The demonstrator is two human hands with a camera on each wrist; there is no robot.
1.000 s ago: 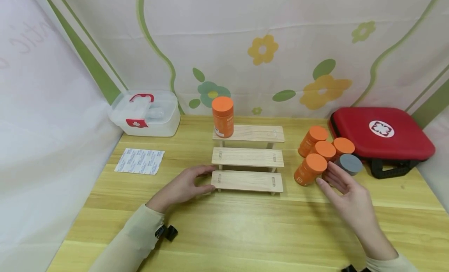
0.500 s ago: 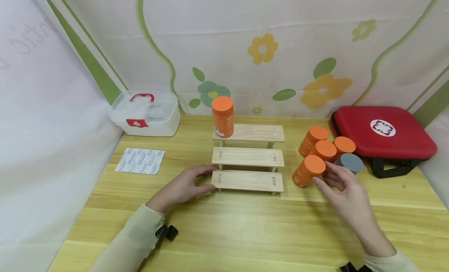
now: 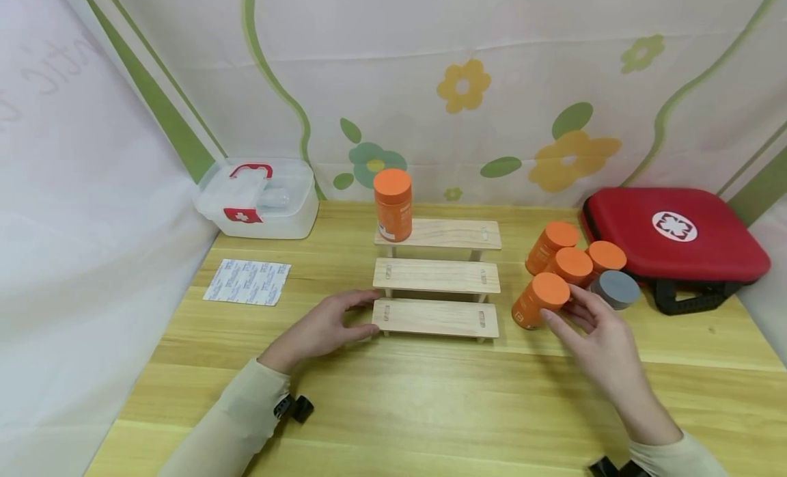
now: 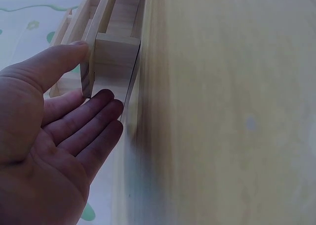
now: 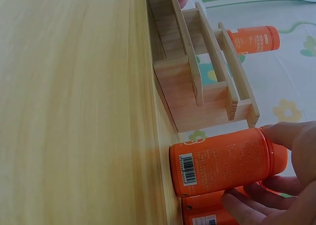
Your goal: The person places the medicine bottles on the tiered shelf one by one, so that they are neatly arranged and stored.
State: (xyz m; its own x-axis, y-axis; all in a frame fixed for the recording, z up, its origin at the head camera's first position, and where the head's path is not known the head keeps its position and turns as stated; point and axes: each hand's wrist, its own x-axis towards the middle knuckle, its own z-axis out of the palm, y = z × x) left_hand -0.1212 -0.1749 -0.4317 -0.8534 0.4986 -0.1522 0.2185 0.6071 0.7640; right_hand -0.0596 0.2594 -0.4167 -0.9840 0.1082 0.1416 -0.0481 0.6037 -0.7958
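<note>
In the head view my right hand (image 3: 593, 340) holds an orange supplement bottle (image 3: 531, 309) by its upper part, thumb on one side and fingers on the other. The bottle tilts slightly; in the right wrist view its barcode label (image 5: 187, 169) shows. Close behind stand several more bottles, three with orange caps (image 3: 573, 264) and one with a grey cap (image 3: 617, 288). My left hand (image 3: 322, 326) pinches the left end of a three-step wooden display stand (image 3: 435, 316), thumb at the front edge of the lowest step. One orange bottle (image 3: 393, 210) stands upright on the top step's left end.
A red first-aid case (image 3: 670, 231) with a black handle lies at the back right. At the back left stands a white box (image 3: 264, 214) with a red clasp. A printed foil sheet (image 3: 247, 283) lies on the wooden table (image 3: 418, 409); a flowered curtain hangs behind.
My right hand has shifted slightly left with the orange bottle, a little apart from the other bottles. My left hand stays at the stand.
</note>
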